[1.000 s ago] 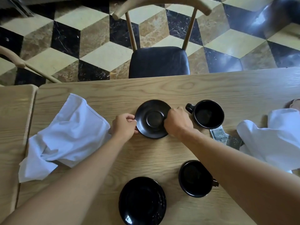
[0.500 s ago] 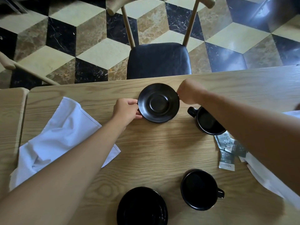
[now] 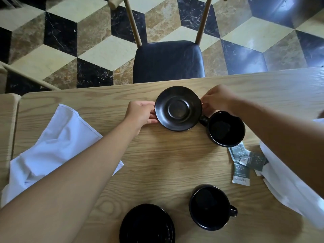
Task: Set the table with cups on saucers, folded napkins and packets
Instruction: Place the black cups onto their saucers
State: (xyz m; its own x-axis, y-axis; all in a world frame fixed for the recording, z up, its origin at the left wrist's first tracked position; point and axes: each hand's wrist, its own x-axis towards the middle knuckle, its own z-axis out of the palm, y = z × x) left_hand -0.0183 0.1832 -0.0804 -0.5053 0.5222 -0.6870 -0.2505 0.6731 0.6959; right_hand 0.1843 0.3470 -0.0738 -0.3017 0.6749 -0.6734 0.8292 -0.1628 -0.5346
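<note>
Since second ago, saucer moved toward far edge; both hands' fingers clamp rim.

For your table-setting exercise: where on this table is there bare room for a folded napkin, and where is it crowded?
Bare wood lies mid-table, between the far saucer, left napkin and near cup. The right side is crowded: far cup, packets and right napkin bunch together.

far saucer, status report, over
Left hand and right hand pinch far saucer rims. Saucer empty. Cup beside it, handle touching.
</note>
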